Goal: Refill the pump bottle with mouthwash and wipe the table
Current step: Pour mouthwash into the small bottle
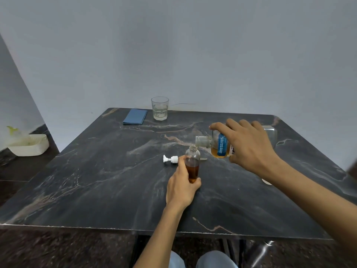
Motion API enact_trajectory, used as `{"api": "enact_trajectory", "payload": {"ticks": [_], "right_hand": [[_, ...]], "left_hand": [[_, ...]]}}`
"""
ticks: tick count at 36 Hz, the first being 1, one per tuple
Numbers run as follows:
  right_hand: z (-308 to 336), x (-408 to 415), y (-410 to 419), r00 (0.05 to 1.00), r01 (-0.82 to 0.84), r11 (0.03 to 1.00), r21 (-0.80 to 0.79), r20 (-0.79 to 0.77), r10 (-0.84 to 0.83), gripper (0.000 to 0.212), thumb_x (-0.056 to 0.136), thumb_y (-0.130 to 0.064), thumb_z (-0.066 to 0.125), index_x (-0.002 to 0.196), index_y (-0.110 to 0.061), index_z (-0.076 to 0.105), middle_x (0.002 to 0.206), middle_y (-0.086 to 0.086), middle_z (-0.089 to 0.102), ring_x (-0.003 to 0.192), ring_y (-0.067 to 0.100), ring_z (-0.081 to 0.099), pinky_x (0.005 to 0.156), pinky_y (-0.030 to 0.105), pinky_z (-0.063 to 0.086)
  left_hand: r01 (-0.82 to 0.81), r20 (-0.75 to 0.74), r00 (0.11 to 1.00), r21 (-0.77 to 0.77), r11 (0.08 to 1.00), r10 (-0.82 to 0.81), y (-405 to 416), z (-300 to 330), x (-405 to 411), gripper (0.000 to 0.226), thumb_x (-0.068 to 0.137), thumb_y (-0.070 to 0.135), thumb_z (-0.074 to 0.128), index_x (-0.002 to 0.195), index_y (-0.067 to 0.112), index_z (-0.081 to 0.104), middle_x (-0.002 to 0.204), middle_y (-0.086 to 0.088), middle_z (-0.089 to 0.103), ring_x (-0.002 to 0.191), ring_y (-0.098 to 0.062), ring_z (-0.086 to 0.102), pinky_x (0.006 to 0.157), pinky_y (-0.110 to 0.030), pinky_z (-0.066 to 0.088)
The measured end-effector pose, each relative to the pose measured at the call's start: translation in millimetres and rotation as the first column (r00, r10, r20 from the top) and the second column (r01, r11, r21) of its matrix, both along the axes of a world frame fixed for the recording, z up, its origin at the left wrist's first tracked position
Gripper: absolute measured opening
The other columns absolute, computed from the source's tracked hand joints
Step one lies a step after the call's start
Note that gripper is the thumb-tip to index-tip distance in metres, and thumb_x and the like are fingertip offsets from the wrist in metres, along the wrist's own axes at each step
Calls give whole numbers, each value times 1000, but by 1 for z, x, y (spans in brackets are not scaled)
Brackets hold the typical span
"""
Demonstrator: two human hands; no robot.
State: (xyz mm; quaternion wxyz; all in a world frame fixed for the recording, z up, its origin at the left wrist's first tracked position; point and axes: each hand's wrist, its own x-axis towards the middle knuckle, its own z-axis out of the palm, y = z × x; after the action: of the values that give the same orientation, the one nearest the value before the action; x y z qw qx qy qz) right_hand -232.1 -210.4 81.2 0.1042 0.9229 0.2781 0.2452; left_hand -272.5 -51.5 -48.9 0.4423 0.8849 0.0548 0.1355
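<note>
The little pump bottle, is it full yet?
Not full: in the pump bottle amber liquid reaches about halfway; its upper part is clear, its neck open.

The mouthwash bottle (220, 146) bore a blue label with small white print ending "THE WHOLE MOUTH"; the other lettering was too blurred to read.

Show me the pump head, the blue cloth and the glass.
Pump head (171, 159), head view, on its white collar.
Blue cloth (135, 117), head view, middle of the folded top.
Glass (160, 108), head view, on its side wall.
</note>
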Motion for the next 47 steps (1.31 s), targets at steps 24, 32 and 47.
{"api": "enact_trajectory", "payload": {"ticks": [24,32,47], "right_hand": [[2,-3,0,1000,1,1000,-8,-1,-1,89,70,-25,79,134,-40,18,121,-4,50,104,20,50,92,36,39],[3,-2,1,1000,-4,1000,-4,0,4,89,70,-25,79,132,-41,16,121,-4,50,105,20,51,93,37,39],[2,-1,0,1000,-4,1000,-21,12,5,92,67,-23,79,131,-41,15,117,-5,50,101,20,51,87,36,38]], "left_hand": [[1,-4,1000,-1,1000,-1,1,-3,2,71,82,30,68,126,44,14,127,1,54,112,-21,56,88,-33,43],[0,0,1000,7,1000,0,0,-3,3,72,82,30,68,126,44,13,126,2,54,112,-21,55,88,-32,43],[5,15,1000,-1,1000,-5,1,-2,1,68,82,29,67,121,46,15,124,2,55,108,-21,56,81,-25,37]]}}
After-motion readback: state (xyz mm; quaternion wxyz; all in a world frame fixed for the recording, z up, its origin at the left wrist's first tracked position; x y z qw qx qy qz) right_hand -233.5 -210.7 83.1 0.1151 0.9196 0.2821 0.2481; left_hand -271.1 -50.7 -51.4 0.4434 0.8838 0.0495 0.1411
